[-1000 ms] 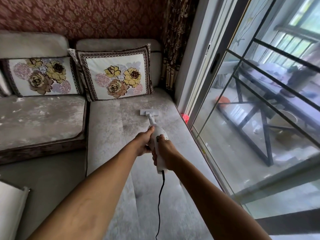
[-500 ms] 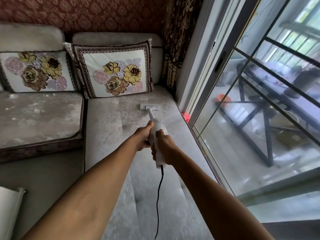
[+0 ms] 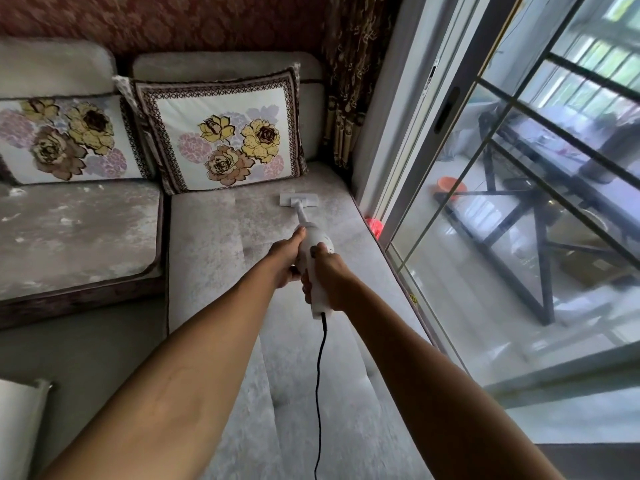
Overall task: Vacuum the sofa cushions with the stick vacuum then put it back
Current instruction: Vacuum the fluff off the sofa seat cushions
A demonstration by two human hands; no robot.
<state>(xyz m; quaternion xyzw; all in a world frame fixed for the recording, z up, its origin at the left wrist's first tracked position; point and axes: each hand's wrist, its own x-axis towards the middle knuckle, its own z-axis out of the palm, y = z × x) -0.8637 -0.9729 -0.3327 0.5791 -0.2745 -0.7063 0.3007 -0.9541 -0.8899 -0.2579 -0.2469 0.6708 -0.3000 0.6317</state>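
A white corded vacuum (image 3: 316, 249) lies along the long grey sofa cushion (image 3: 221, 244), its flat nozzle (image 3: 298, 199) pressed on the fabric just in front of the flowered pillow (image 3: 225, 133). My left hand (image 3: 285, 259) grips the left side of its body. My right hand (image 3: 327, 277) wraps the rear handle. A black cord (image 3: 319, 382) trails from the handle back toward me over the cushion.
To the left lies a second seat cushion (image 3: 76, 237) speckled with white bits, with another flowered pillow (image 3: 65, 140) behind it. A glass sliding door (image 3: 519, 237) runs along the right of the sofa. A red object (image 3: 374, 225) sits at the door's base. Curtain (image 3: 349, 81) hangs in the corner.
The vacuum nozzle has slid forward along the cushion toward the flowered pillow, both hands extending with it.
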